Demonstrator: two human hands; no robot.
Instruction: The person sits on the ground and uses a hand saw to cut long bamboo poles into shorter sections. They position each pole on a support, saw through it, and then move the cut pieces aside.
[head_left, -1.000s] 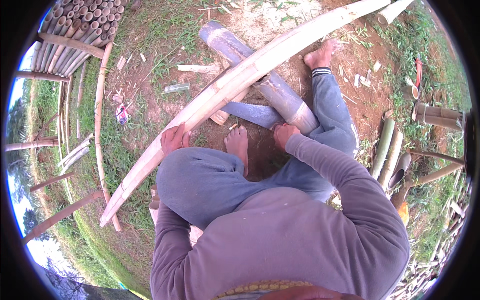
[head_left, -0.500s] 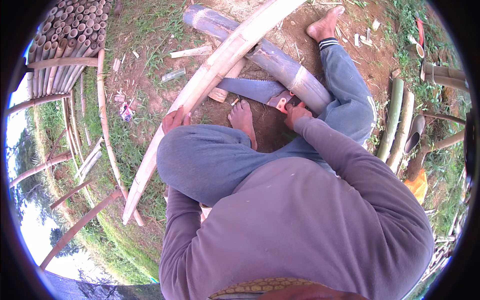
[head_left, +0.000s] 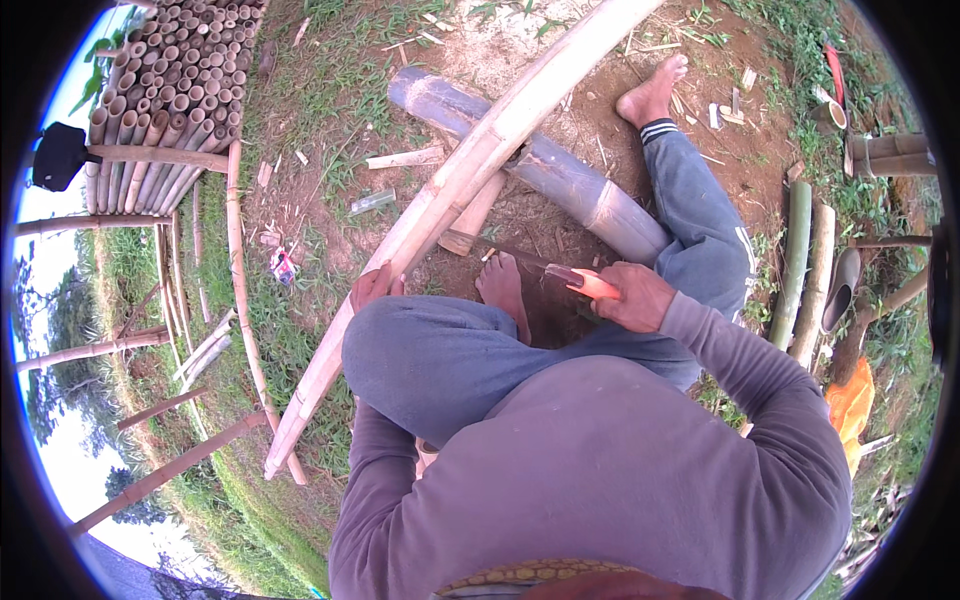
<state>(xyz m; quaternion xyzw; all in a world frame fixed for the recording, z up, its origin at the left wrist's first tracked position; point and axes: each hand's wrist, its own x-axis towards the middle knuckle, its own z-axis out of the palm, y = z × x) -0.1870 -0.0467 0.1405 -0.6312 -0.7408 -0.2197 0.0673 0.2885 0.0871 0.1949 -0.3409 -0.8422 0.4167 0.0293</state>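
My right hand is closed around the orange handle of a hand saw. The saw's blade is turned nearly edge-on and runs left toward a long split bamboo pole. My left hand, just beyond my bent left knee, grips the near part of this pole; its fingertips are partly hidden. The pale split pole slants across a thick grey bamboo log, whose near end lies by my right leg. Under the split pole, a shorter bamboo piece rests on the ground near my left foot.
Cut bamboo tubes are stacked at the far left behind a pole frame. Green and tan bamboo lengths lie on the right, near an orange bag. Offcuts and sawdust litter the ground.
My right hand has drawn the saw nearer to me and turned it, so the broad blade now shows as a thin edge. My left hand keeps its grip on the pole. The view has shifted.
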